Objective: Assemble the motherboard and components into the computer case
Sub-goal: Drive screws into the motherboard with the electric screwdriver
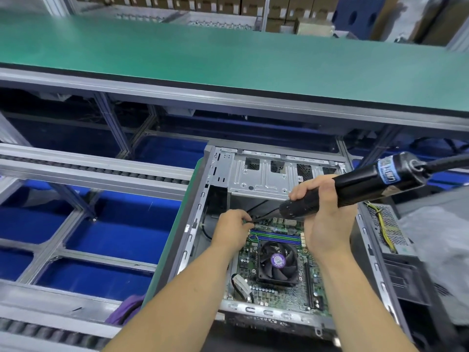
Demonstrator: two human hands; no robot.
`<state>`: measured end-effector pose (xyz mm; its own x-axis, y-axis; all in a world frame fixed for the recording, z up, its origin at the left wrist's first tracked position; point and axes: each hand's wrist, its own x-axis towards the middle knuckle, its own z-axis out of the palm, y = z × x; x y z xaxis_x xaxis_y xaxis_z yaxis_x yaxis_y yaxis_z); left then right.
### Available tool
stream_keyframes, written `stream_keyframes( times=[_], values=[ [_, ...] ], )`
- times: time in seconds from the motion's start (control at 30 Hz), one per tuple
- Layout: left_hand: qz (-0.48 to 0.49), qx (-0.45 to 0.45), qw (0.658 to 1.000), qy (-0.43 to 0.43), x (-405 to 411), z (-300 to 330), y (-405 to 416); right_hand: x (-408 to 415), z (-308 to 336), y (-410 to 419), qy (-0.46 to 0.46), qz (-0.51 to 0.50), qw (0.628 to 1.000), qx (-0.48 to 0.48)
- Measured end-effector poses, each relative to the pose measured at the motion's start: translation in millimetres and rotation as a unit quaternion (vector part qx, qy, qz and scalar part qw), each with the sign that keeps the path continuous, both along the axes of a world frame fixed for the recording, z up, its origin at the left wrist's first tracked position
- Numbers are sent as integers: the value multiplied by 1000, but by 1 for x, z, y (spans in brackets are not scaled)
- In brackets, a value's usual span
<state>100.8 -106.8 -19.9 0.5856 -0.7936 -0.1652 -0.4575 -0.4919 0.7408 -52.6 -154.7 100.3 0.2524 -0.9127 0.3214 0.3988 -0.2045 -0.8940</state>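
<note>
we see green motherboard (pixel 279 288) with black cooler fan (pixel 278 262), purple round label at hub. blue and green memory slots (pixel 275 237). silver-grey computer case (pixel 261 174). black electric screwdriver (pixel 355 191), blue label band. green bench top (pixel 228 54). yellow wires (pixel 384 229) on grey mesh box.

Matt grey metal case (pixel 264 174); glossy black plastic screwdriver (pixel 368 184).

Nothing here comes out clearly enough for me to read. The blue band (pixel 388 173) round the electric screwdriver (pixel 360 189) carries pale lettering, too blurred to make out. The purple sticker (pixel 278 260) on the CPU fan (pixel 277 263) has small print, also illegible.
</note>
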Motion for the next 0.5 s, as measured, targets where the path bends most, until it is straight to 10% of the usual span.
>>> stream_keyframes(
  times=[0.27,0.5],
  values=[
    [40,11,992,122,2,-3,3,14,18,-1,-12,-40,998,-54],
    [241,-2,840,487,1,0,-8,21,24,-14,6,-88,994,-60]
  ],
)
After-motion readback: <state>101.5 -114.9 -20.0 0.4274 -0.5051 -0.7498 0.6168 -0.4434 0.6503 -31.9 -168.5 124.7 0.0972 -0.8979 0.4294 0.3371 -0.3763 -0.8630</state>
